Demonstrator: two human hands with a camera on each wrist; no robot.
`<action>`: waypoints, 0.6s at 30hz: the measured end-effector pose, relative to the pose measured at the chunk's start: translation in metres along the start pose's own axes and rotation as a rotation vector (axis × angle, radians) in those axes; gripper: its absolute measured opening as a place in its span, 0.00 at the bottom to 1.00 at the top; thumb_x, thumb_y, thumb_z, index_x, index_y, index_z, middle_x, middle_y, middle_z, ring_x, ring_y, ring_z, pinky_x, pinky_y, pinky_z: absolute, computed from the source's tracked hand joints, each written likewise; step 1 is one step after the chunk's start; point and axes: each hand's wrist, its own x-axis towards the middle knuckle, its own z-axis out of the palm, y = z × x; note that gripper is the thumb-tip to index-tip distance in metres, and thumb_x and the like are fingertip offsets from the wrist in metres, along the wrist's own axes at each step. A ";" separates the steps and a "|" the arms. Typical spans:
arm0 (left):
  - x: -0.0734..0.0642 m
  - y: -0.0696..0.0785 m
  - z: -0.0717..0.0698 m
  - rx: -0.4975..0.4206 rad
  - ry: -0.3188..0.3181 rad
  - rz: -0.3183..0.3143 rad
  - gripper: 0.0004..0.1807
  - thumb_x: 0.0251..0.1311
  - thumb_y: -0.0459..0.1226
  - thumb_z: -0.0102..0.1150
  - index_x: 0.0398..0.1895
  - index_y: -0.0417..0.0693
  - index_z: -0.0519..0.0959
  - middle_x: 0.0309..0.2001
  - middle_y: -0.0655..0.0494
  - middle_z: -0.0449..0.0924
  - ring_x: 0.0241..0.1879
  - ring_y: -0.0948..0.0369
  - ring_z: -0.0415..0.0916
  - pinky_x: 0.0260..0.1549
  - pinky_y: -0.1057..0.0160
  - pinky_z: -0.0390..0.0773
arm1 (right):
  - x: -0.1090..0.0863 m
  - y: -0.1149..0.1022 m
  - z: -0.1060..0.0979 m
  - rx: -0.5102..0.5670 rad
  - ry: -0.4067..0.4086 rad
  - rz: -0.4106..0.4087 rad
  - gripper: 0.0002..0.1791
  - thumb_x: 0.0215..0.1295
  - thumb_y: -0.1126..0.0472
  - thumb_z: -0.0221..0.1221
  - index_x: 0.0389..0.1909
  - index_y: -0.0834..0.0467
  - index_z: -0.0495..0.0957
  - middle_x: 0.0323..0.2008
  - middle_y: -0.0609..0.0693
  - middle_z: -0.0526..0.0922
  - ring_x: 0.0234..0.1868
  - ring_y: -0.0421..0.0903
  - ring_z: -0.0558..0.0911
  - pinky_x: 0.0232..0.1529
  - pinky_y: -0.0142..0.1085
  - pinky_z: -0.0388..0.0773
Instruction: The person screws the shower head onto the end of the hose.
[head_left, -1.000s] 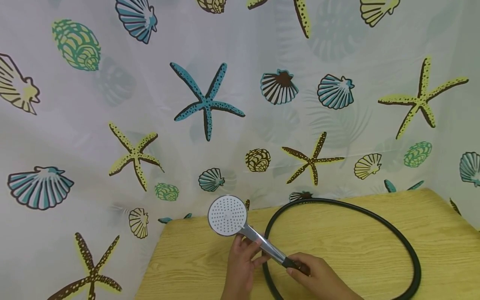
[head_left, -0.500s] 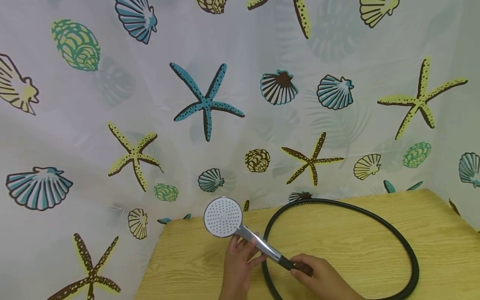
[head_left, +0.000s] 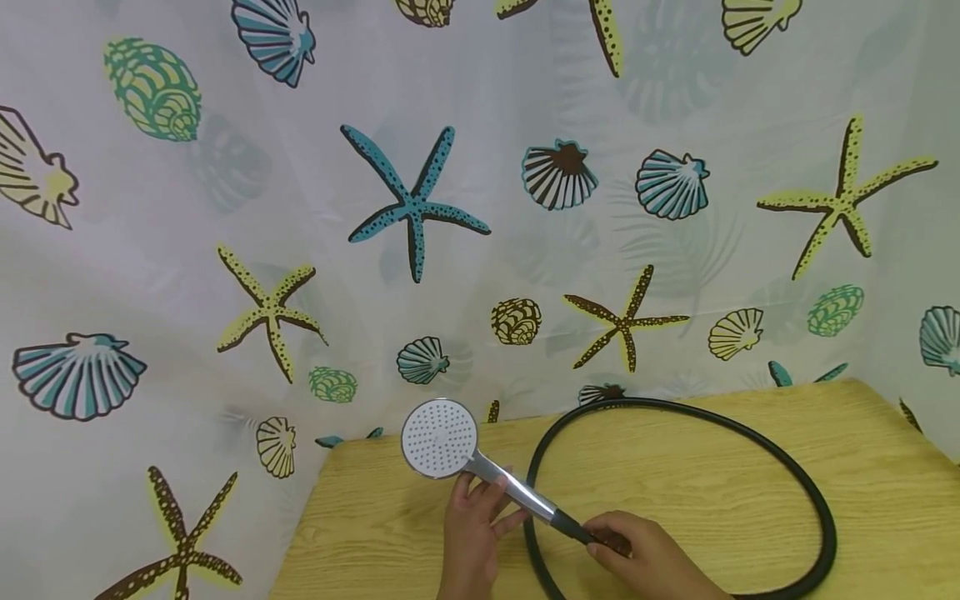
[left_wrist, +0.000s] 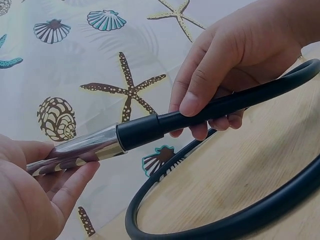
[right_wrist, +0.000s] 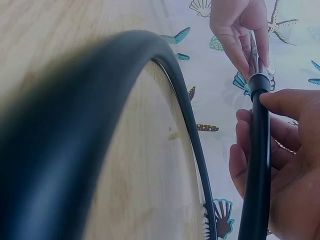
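A shower head (head_left: pixel 439 438) with a round white dotted face and a chrome handle (head_left: pixel 527 496) is held up over the table. My left hand (head_left: pixel 472 525) grips the handle just below the round face. A black collar at the handle's lower end runs straight into a black hose (left_wrist: pixel 220 106), seen joined in the left wrist view. Close to that collar my right hand (head_left: pixel 645 550) pinches the hose between thumb and fingers, and in the right wrist view its thumb (right_wrist: pixel 287 101) lies along the hose.
The hose's large loop (head_left: pixel 797 475) spreads over the right part of the wooden table (head_left: pixel 675 483). Behind the table and at both sides hangs a pale curtain (head_left: pixel 480 75) printed with shells and starfish.
The shower head and left hand have shifted a little left and down. The right hand has moved slightly right and down, and more of the black collar shows between the hands.
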 end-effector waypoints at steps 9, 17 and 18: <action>0.001 -0.001 -0.001 -0.028 0.025 0.013 0.27 0.68 0.34 0.61 0.69 0.42 0.67 0.50 0.51 0.84 0.50 0.52 0.85 0.47 0.48 0.88 | -0.004 0.001 -0.003 -0.006 -0.011 0.021 0.16 0.73 0.51 0.59 0.52 0.58 0.82 0.47 0.52 0.86 0.42 0.32 0.83 0.42 0.27 0.84; 0.001 -0.002 -0.003 -0.036 0.046 0.022 0.29 0.68 0.35 0.61 0.70 0.41 0.66 0.49 0.52 0.84 0.49 0.53 0.86 0.46 0.48 0.88 | -0.006 0.001 -0.004 -0.009 -0.018 0.036 0.17 0.73 0.51 0.58 0.52 0.59 0.83 0.45 0.53 0.88 0.41 0.31 0.82 0.41 0.26 0.82; 0.001 -0.002 -0.003 -0.035 0.050 0.024 0.29 0.68 0.35 0.62 0.70 0.40 0.66 0.48 0.53 0.85 0.48 0.54 0.86 0.46 0.48 0.88 | -0.006 0.000 -0.004 -0.011 -0.015 0.035 0.17 0.73 0.51 0.58 0.52 0.59 0.83 0.45 0.53 0.88 0.41 0.31 0.82 0.41 0.26 0.82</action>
